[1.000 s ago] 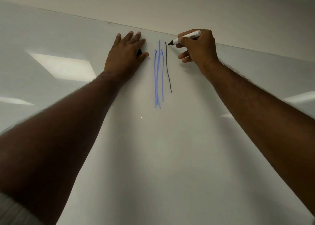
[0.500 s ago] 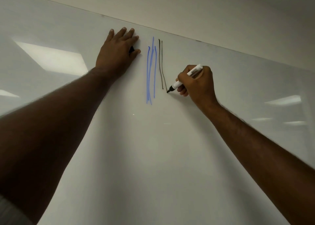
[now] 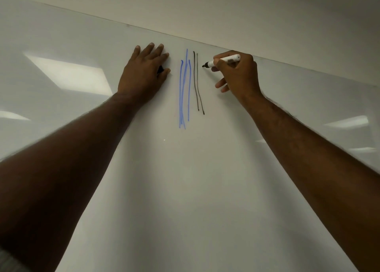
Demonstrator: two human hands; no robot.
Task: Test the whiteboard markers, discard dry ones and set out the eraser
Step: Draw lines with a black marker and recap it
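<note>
Fingers [image 3: 223, 62] of the right hand [image 3: 238, 76] are clamped round a black marker [image 3: 224, 60] upper centre; left hand [image 3: 144, 74] is laid flat. Blue strokes [image 3: 184, 90] and black strokes [image 3: 197, 82] are done, eraser's not seen yet.

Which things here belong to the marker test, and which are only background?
Job: black marker gripped by right hand; black lines; blue lines; whiteboard; small black object under left hand.
Background: wall; light reflections.

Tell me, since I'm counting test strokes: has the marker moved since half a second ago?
Yes. The marker in the right hand went from the foot of the black lines up to their top, tip just right of them.
</note>
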